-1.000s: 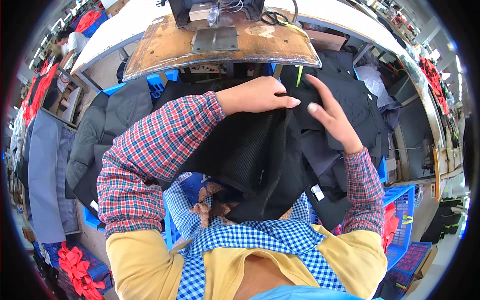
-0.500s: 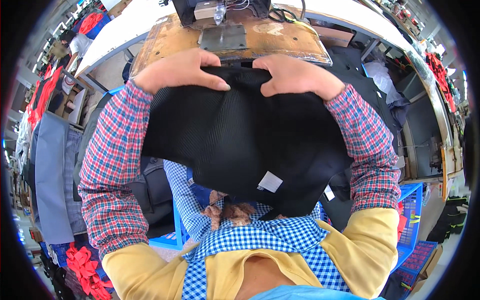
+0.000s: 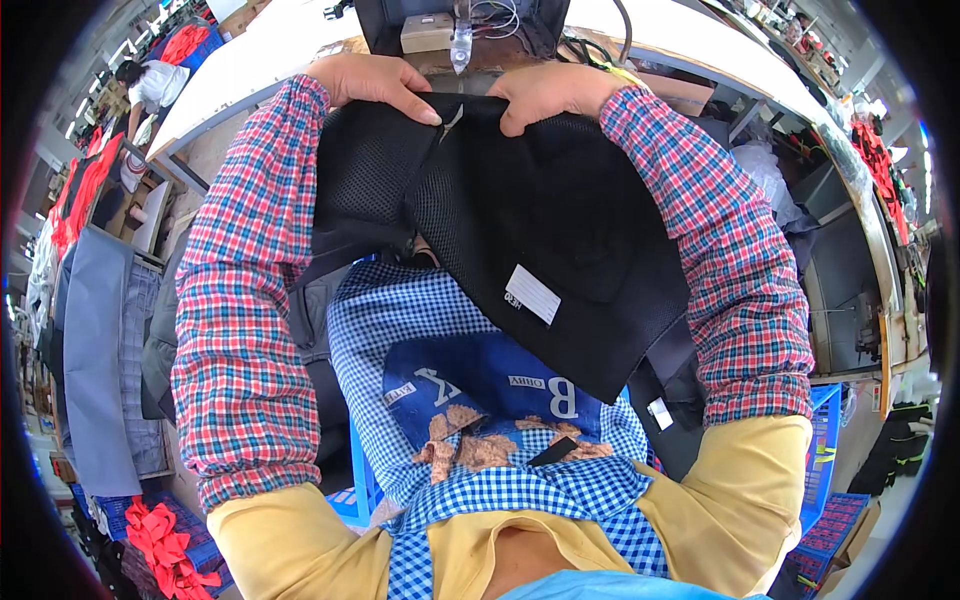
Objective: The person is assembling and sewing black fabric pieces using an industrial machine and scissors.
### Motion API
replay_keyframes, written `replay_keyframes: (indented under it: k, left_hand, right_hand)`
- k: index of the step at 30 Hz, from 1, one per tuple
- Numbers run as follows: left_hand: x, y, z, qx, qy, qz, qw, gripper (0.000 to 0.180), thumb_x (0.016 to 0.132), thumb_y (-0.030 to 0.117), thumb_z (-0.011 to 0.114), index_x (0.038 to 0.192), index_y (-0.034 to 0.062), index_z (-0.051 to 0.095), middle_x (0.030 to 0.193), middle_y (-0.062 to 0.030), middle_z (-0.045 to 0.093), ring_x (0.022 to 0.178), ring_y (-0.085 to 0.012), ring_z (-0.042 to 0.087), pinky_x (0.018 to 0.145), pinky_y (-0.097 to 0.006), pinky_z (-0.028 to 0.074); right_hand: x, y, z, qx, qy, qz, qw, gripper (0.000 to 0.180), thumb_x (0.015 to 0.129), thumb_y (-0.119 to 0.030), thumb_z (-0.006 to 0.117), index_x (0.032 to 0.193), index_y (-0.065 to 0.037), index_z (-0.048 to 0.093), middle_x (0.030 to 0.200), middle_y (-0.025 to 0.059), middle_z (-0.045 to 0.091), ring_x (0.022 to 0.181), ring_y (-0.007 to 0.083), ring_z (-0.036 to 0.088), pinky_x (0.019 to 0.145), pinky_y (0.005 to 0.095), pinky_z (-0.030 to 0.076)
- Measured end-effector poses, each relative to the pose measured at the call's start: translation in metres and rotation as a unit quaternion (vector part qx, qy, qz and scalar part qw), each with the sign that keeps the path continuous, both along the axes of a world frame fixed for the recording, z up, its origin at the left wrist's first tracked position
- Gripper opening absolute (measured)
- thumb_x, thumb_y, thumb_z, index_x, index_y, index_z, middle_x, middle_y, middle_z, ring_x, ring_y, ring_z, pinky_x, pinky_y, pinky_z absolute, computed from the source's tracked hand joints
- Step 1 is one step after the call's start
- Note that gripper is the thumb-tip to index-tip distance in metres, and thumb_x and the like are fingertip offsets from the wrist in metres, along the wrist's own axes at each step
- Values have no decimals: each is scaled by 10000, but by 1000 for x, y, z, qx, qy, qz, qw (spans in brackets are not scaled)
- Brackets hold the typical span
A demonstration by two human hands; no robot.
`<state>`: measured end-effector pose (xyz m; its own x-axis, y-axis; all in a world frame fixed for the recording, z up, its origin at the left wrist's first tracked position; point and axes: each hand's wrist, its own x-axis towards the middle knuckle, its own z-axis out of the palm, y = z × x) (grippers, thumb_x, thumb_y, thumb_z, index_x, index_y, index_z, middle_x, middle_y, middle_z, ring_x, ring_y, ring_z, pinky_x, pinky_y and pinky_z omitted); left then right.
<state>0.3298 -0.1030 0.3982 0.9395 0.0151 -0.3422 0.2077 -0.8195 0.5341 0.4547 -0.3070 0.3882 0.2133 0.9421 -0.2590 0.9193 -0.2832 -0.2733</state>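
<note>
One black cloth [image 3: 590, 210] is hanging from my left hand [image 3: 370, 82] and my right hand [image 3: 555, 95], just on my side of a dark machine housing [image 3: 545, 30]. Left fingers: pinching the top edge, thumb lying across the near face, most of the others going out of sight behind. Right fingers: gripping the same edge a little further along, thumb pressing the near face; I cannot tell how the hidden ones are curling. Between the two thumbs a small pale slit is showing in the cloth.

Below, the cloth is drooping in folds: a mesh-textured part under my left hand, a broader part under my right, ending in a low corner. On that broader part a white label [image 3: 533, 294] is sitting aslant.

My checked apron [image 3: 375, 300] is spreading over my lap, its blue panel [image 3: 480, 360] showing beneath the cloth; a small black strip [image 3: 552, 452] is lying on it, lower down.

Around me: grey cloth [image 3: 95, 360] is hanging at far left, red cloth [image 3: 160, 540] is heaping below it, a blue crate [image 3: 824, 420] is standing at my right. Beyond the white table [image 3: 250, 85], a person in a white top [image 3: 160, 85] is bending.
</note>
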Motion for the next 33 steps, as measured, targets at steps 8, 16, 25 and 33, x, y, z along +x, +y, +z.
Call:
replay_keyframes:
  k: [8,16,25,33]
  left_hand:
    - [33,27,-10,4,9,-1,1000,664,702,536,756,1176,85,643,1132,-92,637,1076,-246,555,1059,-333,298]
    - [46,45,-15,-3,-11,7,1000,679,701,561,746,1192,105,637,1190,-95,614,1171,-251,494,1082,-362,256]
    - [41,42,-9,8,-59,-1,998,655,700,568,744,1163,113,656,1152,-77,631,1136,-234,513,1080,-356,254]
    - [44,46,-10,7,-72,5,997,621,694,541,762,1140,120,668,1142,-74,631,1127,-221,515,1081,-336,252]
  right_hand:
    - [24,15,9,-20,70,-57,996,492,642,-194,619,1071,47,608,859,128,661,737,213,621,693,297,491]
    - [39,31,13,-21,59,-44,997,626,638,-220,628,1201,47,569,1007,174,652,876,240,625,798,288,485]
    - [43,28,15,34,16,-26,999,658,641,-237,643,1217,67,554,1086,188,627,969,271,597,884,299,445]
    - [51,32,13,37,41,-48,997,673,638,-261,657,1215,70,554,1084,202,622,985,280,590,913,302,431]
